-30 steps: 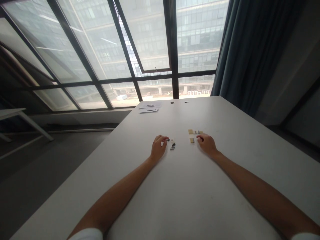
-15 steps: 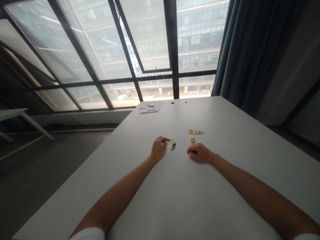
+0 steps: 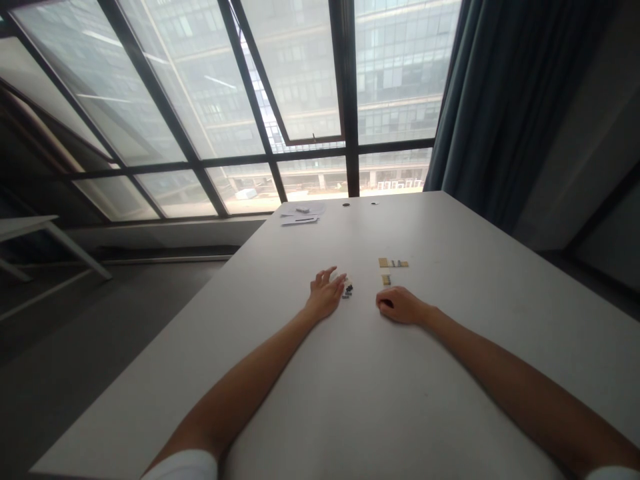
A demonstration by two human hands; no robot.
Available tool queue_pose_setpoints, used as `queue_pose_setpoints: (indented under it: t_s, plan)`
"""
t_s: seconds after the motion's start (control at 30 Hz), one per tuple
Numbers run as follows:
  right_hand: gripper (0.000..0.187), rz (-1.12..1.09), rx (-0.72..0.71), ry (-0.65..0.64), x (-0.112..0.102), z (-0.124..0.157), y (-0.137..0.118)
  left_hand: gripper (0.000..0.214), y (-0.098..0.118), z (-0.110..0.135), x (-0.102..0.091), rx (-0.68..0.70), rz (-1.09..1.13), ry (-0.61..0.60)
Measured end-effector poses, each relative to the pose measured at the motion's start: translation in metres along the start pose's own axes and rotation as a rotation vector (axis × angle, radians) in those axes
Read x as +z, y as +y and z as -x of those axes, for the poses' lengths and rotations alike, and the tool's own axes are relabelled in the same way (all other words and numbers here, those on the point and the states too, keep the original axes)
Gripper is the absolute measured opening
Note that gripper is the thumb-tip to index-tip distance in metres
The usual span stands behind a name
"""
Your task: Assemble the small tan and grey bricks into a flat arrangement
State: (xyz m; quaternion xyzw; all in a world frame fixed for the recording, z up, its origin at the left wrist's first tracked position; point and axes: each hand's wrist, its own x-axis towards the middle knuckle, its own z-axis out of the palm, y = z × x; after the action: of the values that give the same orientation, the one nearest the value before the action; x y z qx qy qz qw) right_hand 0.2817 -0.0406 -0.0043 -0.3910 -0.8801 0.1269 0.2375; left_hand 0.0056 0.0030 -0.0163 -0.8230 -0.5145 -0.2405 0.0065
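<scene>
My left hand (image 3: 327, 293) lies on the white table (image 3: 450, 400) with its fingers spread, the fingertips touching a small cluster of dark and pale pieces (image 3: 347, 289). Whether a piece is under the fingers I cannot see. My right hand (image 3: 399, 306) rests curled on the table just below a small tan piece (image 3: 385, 280). It is too small to tell if anything is inside it. A row of tan and grey pieces (image 3: 393, 263) lies a little farther away.
Papers (image 3: 301, 214) lie at the table's far left corner, with two small dark dots (image 3: 346, 204) near the far edge. A large window and a dark curtain (image 3: 500, 100) stand behind. Another table (image 3: 30, 230) stands at the left.
My right hand pulled back from the tan pieces toward me and curled. My left hand, which pinched a dark piece, has spread its fingers over the dark cluster.
</scene>
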Motion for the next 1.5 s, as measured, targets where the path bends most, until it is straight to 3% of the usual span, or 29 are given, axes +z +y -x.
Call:
queue_pose_setpoints:
  t_s: [0.37, 0.9, 1.23, 1.5]
  plan:
    - [0.016, -0.011, 0.019, -0.006, -0.001, 0.001, -0.001, 0.008, -0.006, -0.004, -0.001, -0.071, 0.091, 0.113]
    - [0.016, -0.015, 0.013, 0.002, 0.001, 0.001, 0.002, 0.005, -0.009, -0.005, 0.0, -0.079, 0.146, 0.135]
    - [0.016, -0.009, 0.02, 0.002, 0.001, 0.0, 0.001, 0.005, -0.003, -0.005, -0.009, -0.035, 0.262, 0.169]
    - [0.017, -0.009, 0.024, 0.007, 0.001, 0.0, 0.001, 0.012, 0.007, -0.005, -0.021, 0.008, 0.371, 0.262]
